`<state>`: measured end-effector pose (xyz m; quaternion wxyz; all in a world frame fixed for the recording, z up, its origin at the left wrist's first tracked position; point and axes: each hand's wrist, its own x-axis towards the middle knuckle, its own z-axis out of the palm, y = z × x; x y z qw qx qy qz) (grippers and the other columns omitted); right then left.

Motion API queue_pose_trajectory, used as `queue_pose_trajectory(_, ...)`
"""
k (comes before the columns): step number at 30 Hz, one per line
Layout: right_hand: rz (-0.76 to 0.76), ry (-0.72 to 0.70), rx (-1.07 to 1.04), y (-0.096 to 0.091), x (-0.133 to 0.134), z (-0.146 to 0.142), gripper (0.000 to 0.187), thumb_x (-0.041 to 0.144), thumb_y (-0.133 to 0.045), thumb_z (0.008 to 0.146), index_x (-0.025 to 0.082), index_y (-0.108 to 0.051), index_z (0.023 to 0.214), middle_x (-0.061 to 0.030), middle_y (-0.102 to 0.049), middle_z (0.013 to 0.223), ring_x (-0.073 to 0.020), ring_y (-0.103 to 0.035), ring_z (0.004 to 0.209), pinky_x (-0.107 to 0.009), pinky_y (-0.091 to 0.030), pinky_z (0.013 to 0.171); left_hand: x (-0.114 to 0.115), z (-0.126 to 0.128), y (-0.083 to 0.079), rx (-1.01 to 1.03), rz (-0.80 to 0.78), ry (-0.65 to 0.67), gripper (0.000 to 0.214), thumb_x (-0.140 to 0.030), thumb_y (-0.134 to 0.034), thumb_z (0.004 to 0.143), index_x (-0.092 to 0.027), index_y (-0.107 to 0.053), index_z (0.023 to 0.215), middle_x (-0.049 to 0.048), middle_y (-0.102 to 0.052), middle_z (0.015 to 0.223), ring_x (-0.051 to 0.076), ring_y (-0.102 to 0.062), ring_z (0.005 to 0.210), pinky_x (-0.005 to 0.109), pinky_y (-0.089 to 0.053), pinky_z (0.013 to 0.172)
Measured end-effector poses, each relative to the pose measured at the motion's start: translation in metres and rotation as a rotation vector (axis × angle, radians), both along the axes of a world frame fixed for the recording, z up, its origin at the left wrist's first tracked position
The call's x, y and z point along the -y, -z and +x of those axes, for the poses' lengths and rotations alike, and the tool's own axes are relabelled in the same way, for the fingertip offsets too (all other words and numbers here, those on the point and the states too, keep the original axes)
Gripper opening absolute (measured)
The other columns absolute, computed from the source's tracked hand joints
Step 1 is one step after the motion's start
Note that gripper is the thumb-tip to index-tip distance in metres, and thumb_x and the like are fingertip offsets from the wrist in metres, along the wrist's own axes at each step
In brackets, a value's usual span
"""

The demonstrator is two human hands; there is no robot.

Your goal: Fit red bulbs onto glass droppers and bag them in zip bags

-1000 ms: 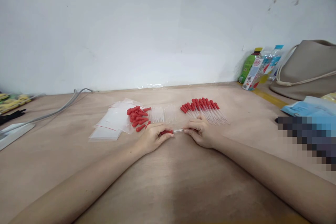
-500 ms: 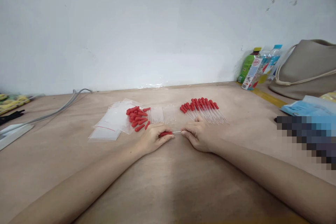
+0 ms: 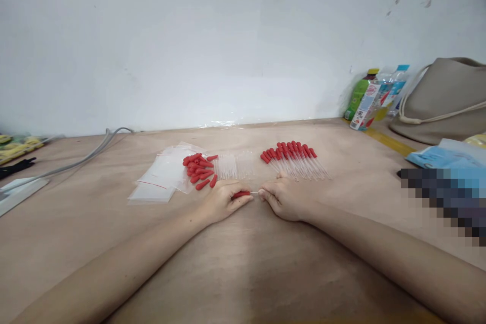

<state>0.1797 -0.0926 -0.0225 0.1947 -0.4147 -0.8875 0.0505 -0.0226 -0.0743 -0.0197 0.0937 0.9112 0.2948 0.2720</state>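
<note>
My left hand (image 3: pixel 222 201) is closed around a red rubber bulb (image 3: pixel 241 194) at the middle of the wooden table (image 3: pixel 243 263). My right hand (image 3: pixel 285 198) pinches a thin clear glass tube (image 3: pixel 254 193) whose end sits in that bulb; the two hands nearly touch. Just behind my left hand lies a heap of loose red bulbs (image 3: pixel 199 168) and a row of bare clear tubes (image 3: pixel 235 166). Behind my right hand lies a fan of assembled droppers with red bulbs (image 3: pixel 294 159).
A pile of small clear zip bags (image 3: pixel 161 177) lies left of the bulbs. A grey cable (image 3: pixel 81 159) runs to the far left. Drink bottles (image 3: pixel 374 96), a beige bag (image 3: pixel 446 98) and a blue packet (image 3: pixel 448 154) stand at the right, by the white wall.
My right hand has slid left toward my left hand, so less of the clear tube shows between them. The left hand has stayed put.
</note>
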Motion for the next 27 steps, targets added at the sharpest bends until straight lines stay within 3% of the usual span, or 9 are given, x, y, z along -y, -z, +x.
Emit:
queue_pose_trajectory(5,-0.022,0.002,0.041,-0.011,0.002,0.000,0.032,0.024,-0.032,0.089,0.017,-0.057,0.071,-0.0007,-0.062,0.064,-0.0102,-0.046,0.054,-0.030,-0.028,0.072,0.000,0.001,-0.001,0.043,0.004,0.002,0.017,-0.029,-0.052,0.083,-0.015,-0.061,0.085,0.0030,-0.064,0.075,0.012,-0.057,0.068,0.023,-0.044,0.063)
queue_pose_trajectory(8,-0.017,-0.069,0.081,-0.024,0.003,0.004,0.027,0.025,-0.039,0.087,0.017,-0.059,0.071,-0.0026,-0.063,0.070,-0.0128,-0.050,0.064,-0.030,-0.029,0.072,0.001,0.002,-0.002,0.054,-0.006,-0.010,0.015,-0.030,-0.054,0.082,-0.016,-0.061,0.084,0.0022,-0.063,0.075,0.013,-0.057,0.069,0.023,-0.044,0.063)
queue_pose_trajectory(12,-0.085,-0.097,0.052,-0.040,-0.006,0.022,0.020,0.022,-0.047,0.080,0.016,-0.061,0.068,-0.0039,-0.061,0.073,-0.0126,-0.051,0.067,-0.024,-0.032,0.063,0.001,0.001,-0.001,0.086,-0.043,-0.105,0.032,-0.030,-0.059,0.077,-0.018,-0.052,0.106,0.0007,-0.058,0.079,0.010,-0.054,0.062,0.023,-0.045,0.059)
queue_pose_trajectory(16,-0.198,0.240,-0.100,-0.047,-0.028,0.046,0.028,0.028,-0.046,0.079,0.016,-0.053,0.054,0.0014,-0.049,0.052,-0.0096,-0.043,0.051,-0.023,-0.028,0.051,-0.001,0.000,0.001,0.090,-0.096,-0.128,0.037,-0.027,-0.057,0.078,-0.018,-0.044,0.112,-0.0006,-0.053,0.081,0.008,-0.049,0.057,0.021,-0.043,0.054)
queue_pose_trajectory(19,-0.194,0.484,-0.194,-0.043,-0.044,0.052,0.032,0.033,-0.046,0.077,0.017,-0.048,0.049,0.0022,-0.045,0.047,-0.0099,-0.042,0.050,-0.023,-0.030,0.051,-0.001,0.001,0.001,0.071,-0.105,-0.130,0.031,-0.028,-0.055,0.078,-0.018,-0.046,0.106,-0.0016,-0.051,0.076,0.008,-0.047,0.056,0.021,-0.042,0.053)
queue_pose_trajectory(23,-0.140,0.703,-0.165,-0.034,-0.055,0.039,0.031,0.033,-0.045,0.074,0.018,-0.050,0.047,-0.0011,-0.052,0.051,-0.0132,-0.050,0.054,-0.024,-0.031,0.051,0.000,0.001,-0.001,0.045,-0.102,-0.119,0.019,-0.027,-0.054,0.080,-0.017,-0.053,0.096,-0.0017,-0.051,0.070,0.009,-0.046,0.056,0.021,-0.041,0.053)
queue_pose_trajectory(27,-0.092,0.840,-0.070,-0.027,-0.061,0.022,0.025,0.032,-0.046,0.072,0.018,-0.060,0.057,-0.0052,-0.060,0.062,-0.0172,-0.056,0.061,-0.026,-0.034,0.051,0.001,0.002,-0.002,0.048,-0.096,-0.104,0.010,-0.024,-0.054,0.079,-0.016,-0.057,0.085,-0.0006,-0.052,0.069,0.009,-0.047,0.058,0.020,-0.041,0.054)
